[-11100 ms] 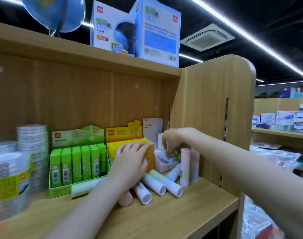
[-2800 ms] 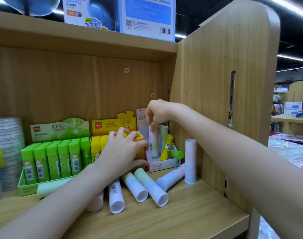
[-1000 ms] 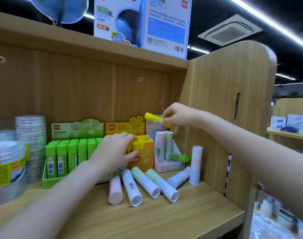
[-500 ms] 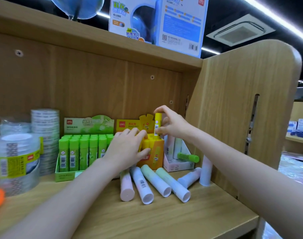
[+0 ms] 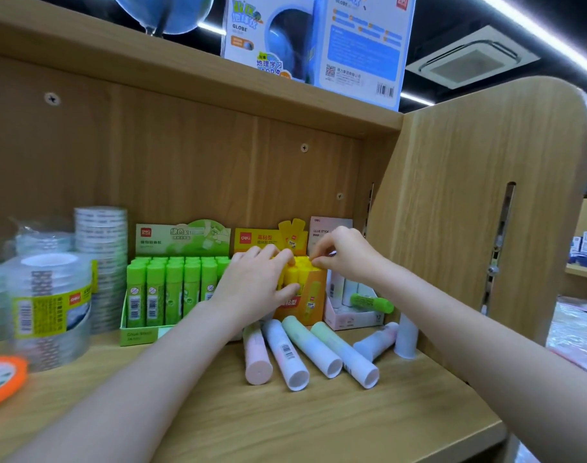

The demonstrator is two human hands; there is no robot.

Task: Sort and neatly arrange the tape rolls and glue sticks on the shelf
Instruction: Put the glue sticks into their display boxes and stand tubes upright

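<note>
My left hand (image 5: 255, 285) grips the orange box of yellow glue sticks (image 5: 310, 297), fingers over its top and thumb on its front. My right hand (image 5: 347, 257) pinches the top of a yellow glue stick (image 5: 306, 266) standing in that box. Left of it stands a green box of green glue sticks (image 5: 172, 289). To the right, a pink-white box (image 5: 349, 320) holds pastel sticks and one green glue stick (image 5: 372, 302) lying across. Several pastel glue sticks (image 5: 310, 349) lie loose on the shelf (image 5: 319, 422); one (image 5: 406, 335) stands upright. Clear tape rolls (image 5: 45, 305) are stacked at the left.
A taller stack of tape rolls (image 5: 101, 262) stands behind the front one. An orange round object (image 5: 1, 379) lies at the shelf's left front. The wooden side panel (image 5: 469, 212) closes the right side. Globe boxes (image 5: 315, 38) sit on the shelf above.
My right hand has lowered the yellow glue stick from above the box down into it. My left hand has stayed on the orange box.
</note>
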